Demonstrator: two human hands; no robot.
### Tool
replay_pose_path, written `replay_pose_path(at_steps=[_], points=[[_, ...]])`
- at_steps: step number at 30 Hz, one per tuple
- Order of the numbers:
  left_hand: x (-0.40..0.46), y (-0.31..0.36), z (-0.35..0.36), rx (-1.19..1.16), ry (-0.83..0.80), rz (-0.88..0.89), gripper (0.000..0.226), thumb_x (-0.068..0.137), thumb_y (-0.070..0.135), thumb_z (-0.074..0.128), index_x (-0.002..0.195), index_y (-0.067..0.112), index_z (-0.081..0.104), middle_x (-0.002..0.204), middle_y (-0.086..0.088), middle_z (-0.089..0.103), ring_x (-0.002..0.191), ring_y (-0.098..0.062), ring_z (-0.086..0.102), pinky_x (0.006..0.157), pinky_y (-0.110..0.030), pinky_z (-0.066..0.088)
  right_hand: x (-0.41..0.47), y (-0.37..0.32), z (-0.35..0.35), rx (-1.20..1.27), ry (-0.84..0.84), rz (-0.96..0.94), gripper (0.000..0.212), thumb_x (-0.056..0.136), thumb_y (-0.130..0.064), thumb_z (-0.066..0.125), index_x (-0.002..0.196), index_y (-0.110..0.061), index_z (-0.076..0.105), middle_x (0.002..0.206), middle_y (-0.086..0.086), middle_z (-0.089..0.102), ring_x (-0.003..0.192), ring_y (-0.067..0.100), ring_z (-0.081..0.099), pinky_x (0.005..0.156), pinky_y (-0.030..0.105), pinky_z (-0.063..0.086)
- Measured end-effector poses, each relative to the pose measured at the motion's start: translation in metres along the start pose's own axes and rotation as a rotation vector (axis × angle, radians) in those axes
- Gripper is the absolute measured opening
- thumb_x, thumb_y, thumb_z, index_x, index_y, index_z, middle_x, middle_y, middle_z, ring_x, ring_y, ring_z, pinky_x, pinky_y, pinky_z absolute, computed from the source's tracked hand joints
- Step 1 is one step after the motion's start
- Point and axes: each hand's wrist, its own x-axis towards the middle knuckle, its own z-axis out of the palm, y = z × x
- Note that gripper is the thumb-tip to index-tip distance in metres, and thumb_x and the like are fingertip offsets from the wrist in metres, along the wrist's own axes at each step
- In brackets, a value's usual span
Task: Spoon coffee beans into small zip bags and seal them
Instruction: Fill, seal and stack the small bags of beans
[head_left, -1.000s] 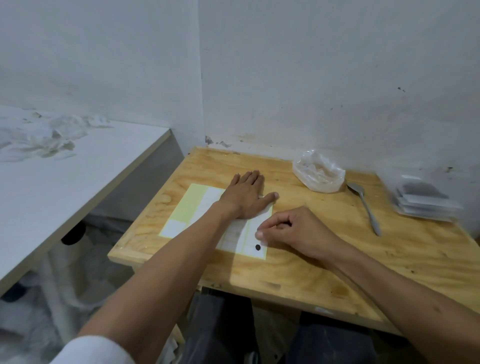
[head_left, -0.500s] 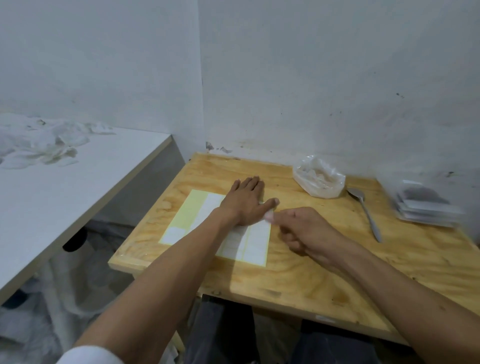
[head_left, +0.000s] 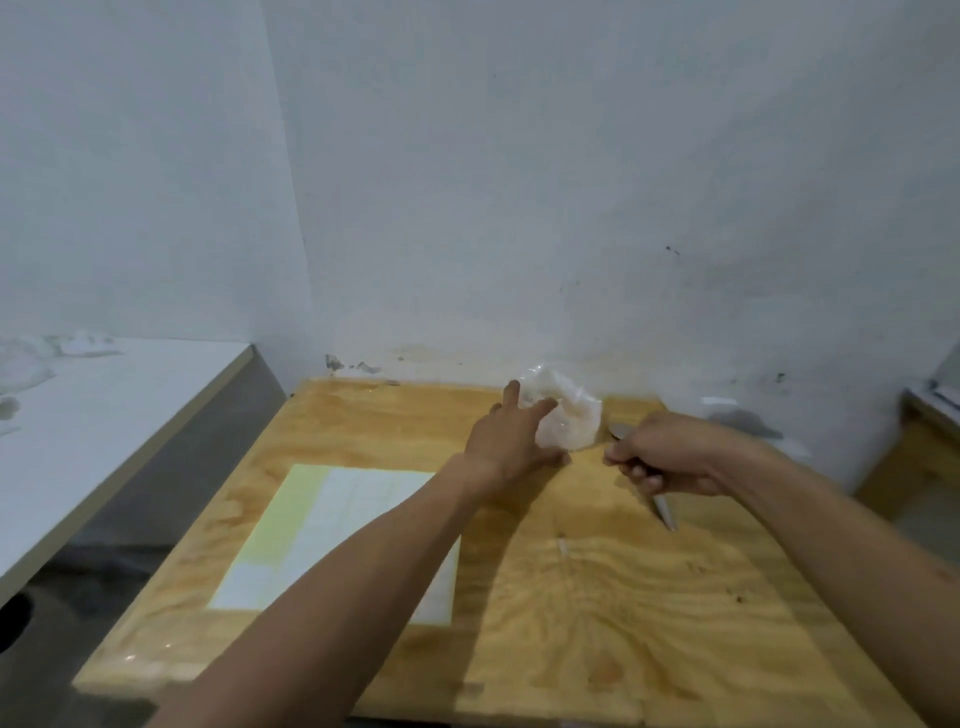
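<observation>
A crumpled clear plastic bag (head_left: 571, 421) sits at the back of the wooden table (head_left: 597, 623), against the wall. My left hand (head_left: 511, 441) lies at its left side with fingers spread, touching it. My right hand (head_left: 670, 457) is closed around the metal spoon (head_left: 665, 512); the bowl of the spoon pokes out toward the bag and the handle end sticks out below my fist. A stack of small zip bags (head_left: 748, 423) lies behind my right hand, partly hidden and blurred.
A white and pale-yellow sheet (head_left: 332, 530) lies flat on the left half of the table, partly under my left forearm. A white counter (head_left: 104, 415) stands to the left across a gap. Another wooden surface (head_left: 930, 441) shows at the far right.
Both hands left the sheet and moved to the back of the table. My left hand reached the plastic bag and my right hand closed on the spoon. The camera tilted upward.
</observation>
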Motion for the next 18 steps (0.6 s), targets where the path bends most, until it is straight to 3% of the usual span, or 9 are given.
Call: replay_pose_path(at_steps=[3, 6, 8, 10, 12, 16, 17, 18], points=[[-0.001, 0.0, 0.002, -0.112, 0.113, 0.041, 0.051, 0.096, 0.045, 0.067, 0.14, 0.021, 0.06, 0.162, -0.007, 0.031, 0.13, -0.032, 0.055, 0.103, -0.038, 0.045, 0.004, 0.01, -0.028, -0.231, 0.073, 0.039, 0.01, 0.097, 0.005, 0.054, 0.092, 0.007, 0.063, 0.055, 0.006, 0.053, 0.046, 0.014, 0.046, 0.049, 0.026, 0.041], [0.001, -0.009, -0.018, -0.244, 0.222, 0.034, 0.052, 0.092, 0.047, 0.072, 0.135, 0.017, 0.065, 0.154, -0.01, 0.044, 0.132, -0.03, 0.052, 0.105, -0.035, 0.041, 0.003, 0.013, -0.05, -0.371, 0.103, 0.056, 0.011, 0.088, -0.005, 0.067, 0.077, -0.002, 0.069, 0.066, 0.012, 0.062, 0.061, 0.022, 0.053, 0.063, 0.033, 0.047], [0.003, -0.017, -0.038, -0.281, 0.256, 0.058, 0.055, 0.089, 0.05, 0.075, 0.131, 0.016, 0.068, 0.147, -0.012, 0.051, 0.132, -0.029, 0.053, 0.108, -0.038, 0.042, 0.0, 0.01, -0.057, -0.469, 0.128, 0.049, 0.015, 0.086, -0.011, 0.071, 0.071, -0.007, 0.073, 0.072, 0.008, 0.073, 0.065, 0.021, 0.062, 0.072, 0.03, 0.051], [0.003, -0.024, -0.055, -0.264, 0.272, 0.082, 0.056, 0.088, 0.052, 0.075, 0.13, 0.016, 0.069, 0.145, -0.012, 0.053, 0.131, -0.028, 0.054, 0.108, -0.041, 0.044, -0.003, 0.008, -0.057, -0.446, 0.149, 0.017, 0.006, 0.088, -0.004, 0.073, 0.084, -0.003, 0.078, 0.082, 0.009, 0.08, 0.075, 0.019, 0.075, 0.089, 0.032, 0.059], [0.003, -0.026, -0.066, -0.249, 0.283, 0.106, 0.056, 0.087, 0.053, 0.075, 0.13, 0.017, 0.069, 0.143, -0.011, 0.055, 0.127, -0.027, 0.056, 0.106, -0.043, 0.047, -0.006, 0.005, -0.056, -0.467, 0.167, -0.015, 0.011, 0.087, 0.001, 0.075, 0.096, 0.005, 0.078, 0.091, 0.018, 0.079, 0.088, 0.023, 0.078, 0.099, 0.041, 0.058], [0.0, -0.012, -0.073, -0.201, 0.284, 0.149, 0.055, 0.088, 0.051, 0.075, 0.13, 0.016, 0.068, 0.14, -0.011, 0.056, 0.121, -0.027, 0.059, 0.103, -0.042, 0.048, -0.014, 0.004, -0.06, -0.476, 0.186, -0.02, 0.028, 0.088, -0.001, 0.071, 0.109, 0.016, 0.068, 0.107, 0.027, 0.072, 0.074, 0.016, 0.067, 0.105, 0.044, 0.053], [0.0, -0.007, -0.072, -0.182, 0.28, 0.145, 0.055, 0.089, 0.051, 0.074, 0.131, 0.016, 0.067, 0.141, -0.011, 0.055, 0.122, -0.028, 0.059, 0.102, -0.041, 0.048, -0.016, 0.003, -0.06, -0.442, 0.19, -0.031, 0.023, 0.09, -0.004, 0.071, 0.104, 0.014, 0.073, 0.098, 0.028, 0.075, 0.069, 0.013, 0.062, 0.099, 0.04, 0.057], [0.0, -0.003, -0.071, -0.166, 0.269, 0.134, 0.056, 0.09, 0.051, 0.073, 0.132, 0.016, 0.066, 0.142, -0.011, 0.054, 0.123, -0.029, 0.058, 0.102, -0.04, 0.046, -0.017, 0.001, -0.058, -0.33, 0.173, -0.022, 0.017, 0.093, -0.004, 0.069, 0.096, 0.011, 0.075, 0.085, 0.023, 0.076, 0.063, 0.012, 0.061, 0.083, 0.033, 0.062]])
